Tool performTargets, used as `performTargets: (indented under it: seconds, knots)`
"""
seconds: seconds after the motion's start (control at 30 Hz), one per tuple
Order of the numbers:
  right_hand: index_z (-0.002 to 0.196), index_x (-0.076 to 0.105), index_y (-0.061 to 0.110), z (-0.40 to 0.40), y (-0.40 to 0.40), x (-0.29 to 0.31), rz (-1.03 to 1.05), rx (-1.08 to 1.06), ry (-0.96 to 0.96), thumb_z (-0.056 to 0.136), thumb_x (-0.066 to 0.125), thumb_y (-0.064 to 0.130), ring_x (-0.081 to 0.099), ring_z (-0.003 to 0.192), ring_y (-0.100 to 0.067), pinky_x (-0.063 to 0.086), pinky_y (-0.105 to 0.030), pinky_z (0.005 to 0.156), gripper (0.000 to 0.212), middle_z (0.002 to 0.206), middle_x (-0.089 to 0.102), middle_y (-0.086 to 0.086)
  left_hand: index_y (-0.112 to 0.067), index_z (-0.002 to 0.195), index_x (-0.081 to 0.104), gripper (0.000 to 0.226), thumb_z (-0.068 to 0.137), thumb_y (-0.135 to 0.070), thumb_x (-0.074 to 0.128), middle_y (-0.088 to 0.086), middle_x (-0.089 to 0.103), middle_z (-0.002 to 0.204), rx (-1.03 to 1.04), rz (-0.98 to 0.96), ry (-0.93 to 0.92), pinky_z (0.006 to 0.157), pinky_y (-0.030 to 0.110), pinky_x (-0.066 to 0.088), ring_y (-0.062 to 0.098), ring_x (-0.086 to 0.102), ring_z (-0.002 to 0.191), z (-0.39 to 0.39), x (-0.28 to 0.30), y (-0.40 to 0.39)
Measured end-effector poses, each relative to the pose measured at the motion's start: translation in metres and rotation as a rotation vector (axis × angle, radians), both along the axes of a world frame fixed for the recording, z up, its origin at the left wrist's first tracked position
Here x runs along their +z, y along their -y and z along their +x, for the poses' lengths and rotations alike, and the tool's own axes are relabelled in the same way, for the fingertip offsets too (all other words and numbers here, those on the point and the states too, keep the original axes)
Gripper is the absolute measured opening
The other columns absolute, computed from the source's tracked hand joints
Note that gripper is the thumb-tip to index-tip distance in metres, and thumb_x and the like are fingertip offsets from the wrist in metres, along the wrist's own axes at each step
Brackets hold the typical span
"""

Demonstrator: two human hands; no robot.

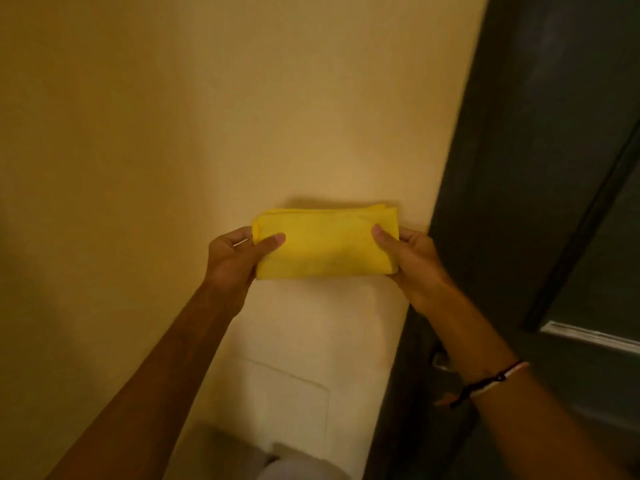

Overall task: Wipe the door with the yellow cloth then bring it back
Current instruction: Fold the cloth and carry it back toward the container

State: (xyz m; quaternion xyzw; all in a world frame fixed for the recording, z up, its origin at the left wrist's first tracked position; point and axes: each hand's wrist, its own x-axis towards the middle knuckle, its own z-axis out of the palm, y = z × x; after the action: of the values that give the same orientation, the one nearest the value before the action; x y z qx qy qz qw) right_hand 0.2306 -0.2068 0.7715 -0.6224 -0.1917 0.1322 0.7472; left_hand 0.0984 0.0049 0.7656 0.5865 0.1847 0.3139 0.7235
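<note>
A folded yellow cloth (325, 242) is stretched flat between both hands at the centre of the head view, in front of a yellowish wall. My left hand (235, 258) pinches its left end with the thumb on top. My right hand (408, 254) pinches its right end the same way; a dark and white band circles that wrist. The dark grey door (540, 168) fills the right side, with a recessed panel and a pale ledge low down. The cloth is left of the door and apart from it.
The yellowish wall (173, 133) covers the left and middle. Below the cloth the wall is paler, with a square outlined panel (287, 403). A blurred pale object (298, 465) shows at the bottom edge. A metal fitting (438, 360) sits on the door's edge.
</note>
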Motion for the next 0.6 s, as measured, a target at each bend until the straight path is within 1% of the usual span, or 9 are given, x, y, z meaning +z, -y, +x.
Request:
performTargets:
  seconds: [0.07,0.13,0.2,0.3,0.33,0.4,0.47,0.53,0.6]
  knots:
    - [0.104,0.071,0.021,-0.004,-0.015,-0.036,-0.002,0.046,-0.029,0.088,0.070,0.026,0.072,0.098,-0.022,0.062,-0.038,0.082,0.017,0.107,0.076,-0.004,0.004,0.117,0.067,0.040,0.079,-0.007,0.076,0.012,0.076,0.106,0.032,-0.008,-0.031,0.069,0.029,0.061,0.023,0.072,0.091,-0.009,-0.037,-0.010]
    - [0.110,0.069,0.021,-0.010,-0.028,-0.077,-0.004,0.083,-0.069,0.089,0.068,0.026,0.069,0.105,-0.023,0.060,-0.040,0.086,0.021,0.114,0.072,-0.005,-0.004,0.107,0.072,0.025,0.082,-0.006,0.073,0.001,0.079,0.092,0.054,-0.029,-0.066,0.068,0.027,0.061,0.016,0.075,0.083,-0.018,-0.077,-0.017]
    - [0.107,0.070,0.022,-0.016,-0.038,-0.115,-0.013,0.089,-0.115,0.088,0.069,0.025,0.068,0.106,-0.024,0.060,-0.041,0.086,0.019,0.113,0.072,-0.002,-0.009,0.104,0.073,0.020,0.085,-0.005,0.071,-0.003,0.080,0.087,0.088,-0.065,-0.104,0.069,0.025,0.061,0.010,0.076,0.080,-0.026,-0.115,-0.023]
    - [0.097,0.074,0.020,-0.022,-0.052,-0.179,-0.060,0.101,-0.158,0.088,0.070,0.022,0.071,0.102,-0.023,0.061,-0.039,0.084,0.010,0.101,0.076,0.003,-0.003,0.123,0.065,0.033,0.090,-0.006,0.064,0.005,0.075,0.102,0.136,-0.091,-0.203,0.078,0.027,0.062,0.011,0.074,0.085,-0.036,-0.181,-0.028]
    - [0.095,0.075,0.019,-0.025,-0.056,-0.204,-0.077,0.109,-0.179,0.088,0.070,0.021,0.072,0.100,-0.021,0.062,-0.037,0.082,0.009,0.098,0.077,0.004,-0.001,0.127,0.062,0.035,0.092,-0.006,0.062,0.011,0.073,0.109,0.156,-0.099,-0.240,0.083,0.031,0.062,0.016,0.074,0.091,-0.041,-0.207,-0.028]
    - [0.092,0.075,0.019,-0.028,-0.062,-0.244,-0.126,0.108,-0.229,0.087,0.072,0.021,0.072,0.099,-0.022,0.062,-0.034,0.079,0.006,0.096,0.077,0.003,0.001,0.129,0.060,0.035,0.094,-0.004,0.057,0.021,0.068,0.123,0.210,-0.106,-0.326,0.098,0.045,0.056,0.032,0.068,0.110,-0.046,-0.250,-0.028]
    - [0.091,0.074,0.019,-0.031,-0.068,-0.292,-0.175,0.114,-0.292,0.086,0.072,0.021,0.069,0.106,-0.027,0.060,-0.039,0.086,0.006,0.100,0.075,-0.001,0.000,0.129,0.061,0.035,0.095,-0.002,0.054,0.022,0.066,0.128,0.260,-0.114,-0.409,0.106,0.053,0.049,0.039,0.063,0.120,-0.049,-0.297,-0.028]
    - [0.096,0.072,0.017,-0.033,-0.072,-0.337,-0.210,0.113,-0.375,0.087,0.071,0.018,0.066,0.111,-0.030,0.056,-0.045,0.094,0.009,0.107,0.073,-0.007,-0.001,0.131,0.059,0.037,0.095,-0.001,0.054,0.020,0.065,0.130,0.306,-0.133,-0.484,0.105,0.052,0.050,0.036,0.063,0.118,-0.054,-0.342,-0.027]
    - [0.108,0.070,0.010,-0.035,-0.075,-0.385,-0.247,0.112,-0.449,0.090,0.066,0.012,0.063,0.116,-0.033,0.053,-0.048,0.100,0.018,0.118,0.069,-0.014,-0.001,0.134,0.057,0.039,0.095,0.000,0.053,0.014,0.064,0.131,0.320,-0.143,-0.554,0.105,0.049,0.050,0.032,0.063,0.118,-0.058,-0.387,-0.026]
